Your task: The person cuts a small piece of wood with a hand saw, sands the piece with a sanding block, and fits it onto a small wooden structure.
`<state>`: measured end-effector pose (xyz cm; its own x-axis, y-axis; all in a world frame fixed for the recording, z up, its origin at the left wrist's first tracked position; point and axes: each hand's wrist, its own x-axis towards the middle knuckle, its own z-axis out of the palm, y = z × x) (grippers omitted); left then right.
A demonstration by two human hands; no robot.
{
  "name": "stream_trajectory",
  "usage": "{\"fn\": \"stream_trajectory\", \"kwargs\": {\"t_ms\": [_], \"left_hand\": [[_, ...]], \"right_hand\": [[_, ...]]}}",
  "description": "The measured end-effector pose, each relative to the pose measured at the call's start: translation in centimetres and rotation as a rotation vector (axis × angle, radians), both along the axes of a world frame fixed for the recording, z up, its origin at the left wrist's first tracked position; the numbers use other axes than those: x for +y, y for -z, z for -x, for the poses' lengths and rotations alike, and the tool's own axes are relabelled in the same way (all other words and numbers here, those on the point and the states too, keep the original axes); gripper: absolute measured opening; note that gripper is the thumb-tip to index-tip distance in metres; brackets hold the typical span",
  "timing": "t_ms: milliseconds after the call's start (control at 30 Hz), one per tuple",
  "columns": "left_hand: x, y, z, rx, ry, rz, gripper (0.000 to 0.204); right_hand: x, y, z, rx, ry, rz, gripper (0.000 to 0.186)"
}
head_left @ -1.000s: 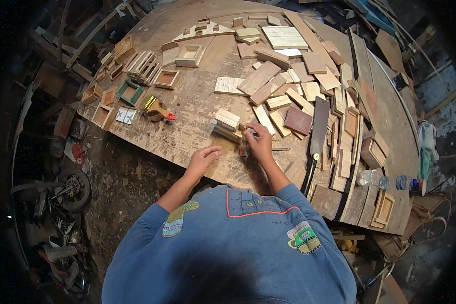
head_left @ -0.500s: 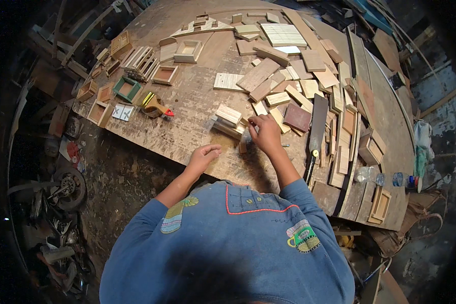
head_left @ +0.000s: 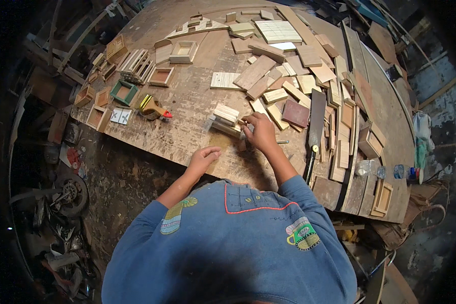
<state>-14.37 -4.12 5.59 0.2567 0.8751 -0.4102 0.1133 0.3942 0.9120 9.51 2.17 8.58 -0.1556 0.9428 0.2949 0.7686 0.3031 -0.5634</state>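
Note:
On the workbench before me stands a small stack of wooden blocks (head_left: 226, 114), a pale block lying on top of another piece. At the stack's right end my right hand (head_left: 261, 133) has its fingers closed on a small piece of wood (head_left: 242, 123), partly hidden by the fingertips. Close to the bench's near edge hovers my left hand (head_left: 203, 158), its fingers loosely stretched and holding nothing. A small wood offcut (head_left: 242, 145) rests between the two hands. Just right of my right hand lies a short metal rod (head_left: 282, 142).
A long dark-bladed saw (head_left: 316, 119) and a reddish-brown square (head_left: 295, 113) lie to the right, among many loose boards. Leftward are a paintbrush (head_left: 154, 107), a green box frame (head_left: 124, 92) and small wooden boxes (head_left: 183, 51). Plastic bottles (head_left: 372, 169) lie at far right.
The whole view has shifted slightly. Both hands keep nearly the same place, my right hand still at the stack's end.

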Motion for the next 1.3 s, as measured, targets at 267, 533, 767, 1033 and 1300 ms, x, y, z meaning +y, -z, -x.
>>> {"fn": "stream_trajectory", "kwargs": {"t_ms": [267,533,767,1033,1300], "left_hand": [[-0.2,0.7,-0.1,0.017,0.021,0.005,0.035],[-0.1,1.8,-0.3,0.015,0.041,-0.021,0.036],[-0.3,2.6,-1.2,0.008,0.035,-0.041,0.034],[0.1,3.3,-1.8,0.108,0.178,-0.126,0.03],[2.1,2.4,1.5,0.208,0.535,-0.395,0.029]], "right_hand": [[0.2,2.7,-1.5,0.231,0.138,0.077,0.023],[-1.7,6.9,-5.1,0.203,0.28,0.321,0.029],[-3.9,3.9,-4.0,0.064,0.294,0.188,0.037],[-6.4,4.8,0.4,0.015,0.233,0.293,0.043],[-7.3,6.5,3.0,0.047,0.615,0.241,0.03]]}}
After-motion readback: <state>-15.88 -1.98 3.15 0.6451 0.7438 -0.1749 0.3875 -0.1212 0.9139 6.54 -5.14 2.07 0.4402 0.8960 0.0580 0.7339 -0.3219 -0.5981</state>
